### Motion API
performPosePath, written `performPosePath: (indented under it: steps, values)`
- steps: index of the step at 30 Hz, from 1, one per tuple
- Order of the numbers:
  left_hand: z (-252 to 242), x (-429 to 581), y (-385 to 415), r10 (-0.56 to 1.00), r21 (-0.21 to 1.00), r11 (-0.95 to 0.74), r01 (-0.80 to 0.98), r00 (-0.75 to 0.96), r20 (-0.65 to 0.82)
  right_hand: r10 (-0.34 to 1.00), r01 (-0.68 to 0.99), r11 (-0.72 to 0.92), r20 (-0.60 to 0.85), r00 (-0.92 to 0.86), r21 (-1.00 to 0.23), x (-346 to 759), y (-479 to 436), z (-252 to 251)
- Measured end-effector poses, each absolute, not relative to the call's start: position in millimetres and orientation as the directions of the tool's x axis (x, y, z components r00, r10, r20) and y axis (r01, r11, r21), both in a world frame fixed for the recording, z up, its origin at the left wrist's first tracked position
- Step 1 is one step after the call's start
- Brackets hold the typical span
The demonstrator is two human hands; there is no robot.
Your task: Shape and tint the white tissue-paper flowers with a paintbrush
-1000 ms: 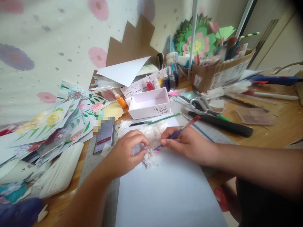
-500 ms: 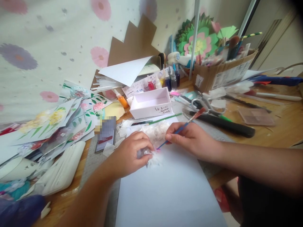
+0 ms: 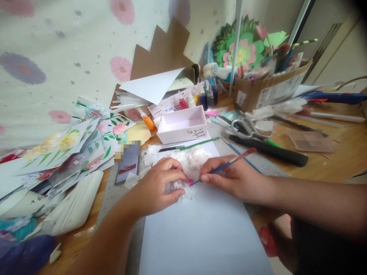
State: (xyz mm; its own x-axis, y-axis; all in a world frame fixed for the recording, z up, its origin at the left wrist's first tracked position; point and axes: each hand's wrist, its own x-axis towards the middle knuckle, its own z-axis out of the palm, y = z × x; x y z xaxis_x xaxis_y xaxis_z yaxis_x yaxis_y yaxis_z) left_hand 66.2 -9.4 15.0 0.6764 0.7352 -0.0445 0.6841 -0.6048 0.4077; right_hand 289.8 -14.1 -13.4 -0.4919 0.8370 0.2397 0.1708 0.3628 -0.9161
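My left hand [image 3: 156, 188] is closed in a loose pinch on a ruffled, thin white paper piece [image 3: 187, 196] above a white sheet [image 3: 200, 236]. A small magenta spot shows at the fingertips. In my right hand [image 3: 233, 177] is a paintbrush [image 3: 220, 167], held like a pen. Its reddish-brown bristles point up and right, while the blue handle's thin end points down at the white piece. Whether that end touches the piece is too small to tell. Just behind my hands lies a fluffy white paper heap [image 3: 193, 157].
Behind the sheet stand a white box [image 3: 183, 128] and several dropper bottles [image 3: 210, 95]. A phone [image 3: 128, 162] and painted flower cards [image 3: 65, 143] lie left. Scissors [image 3: 249, 128], a black stick-like tool [image 3: 275, 151] and a cardboard box of brushes [image 3: 266, 89] are right.
My right hand has shifted slightly down, and the brush leans flatter with its handle end lower. A second blue-handled brush behind that hand shows more now. My left hand has barely moved.
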Motion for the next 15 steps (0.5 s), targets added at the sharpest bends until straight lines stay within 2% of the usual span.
performPosePath:
  steps: [4, 7, 15]
  values:
    - [12, 65, -6, 0.749, 0.408, -0.599, 0.689, 0.662, -0.019, 0.904, 0.153, 0.244, 0.168, -0.394, -0.958, 293, -10, -14]
    - [10, 63, -4, 0.747, 0.424, -0.599, 0.680, 0.665, -0.011, 0.903, 0.160, 0.197, 0.115, -0.415, -0.967, 293, -9, -17]
    - [9, 62, -6, 0.755, 0.447, -0.590, 0.672, 0.655, 0.011, 0.894, 0.164, 0.228, 0.140, -0.426, -0.960, 280, -9, -21]
